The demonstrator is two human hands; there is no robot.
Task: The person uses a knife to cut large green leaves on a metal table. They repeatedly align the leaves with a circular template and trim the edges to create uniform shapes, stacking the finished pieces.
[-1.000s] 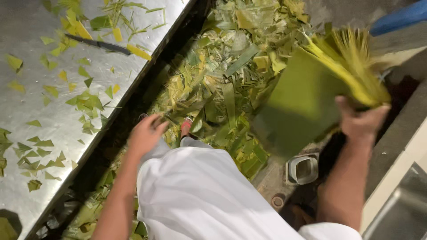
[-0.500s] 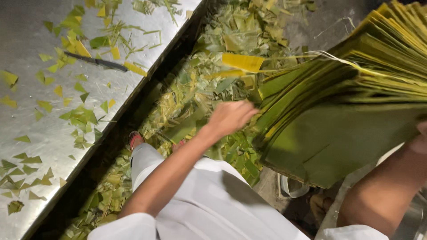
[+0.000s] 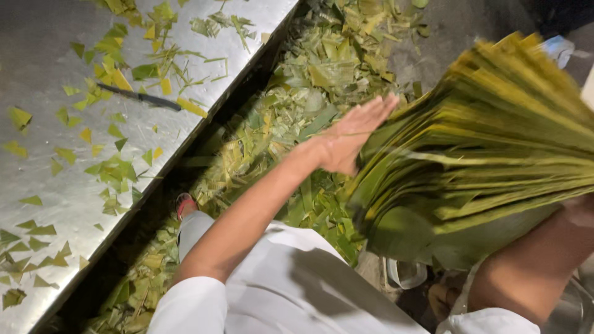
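Left hand (image 3: 352,139), fingers flat and released, touching the edge of a thick stack of green-yellow leaves (image 3: 482,161); right hand (image 3: 578,210) beneath the stack, grip indiscernible. Leaf scraps (image 3: 297,105) below; steel table (image 3: 62,185) beside.

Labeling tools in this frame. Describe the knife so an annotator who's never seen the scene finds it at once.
Start at the steel table filling the left side, littered with small green and yellow leaf trimmings. Near its upper middle, close to the table's right edge, lies the knife, flat and slanted. It is the one dark, thin, straight thing among the bright scraps.
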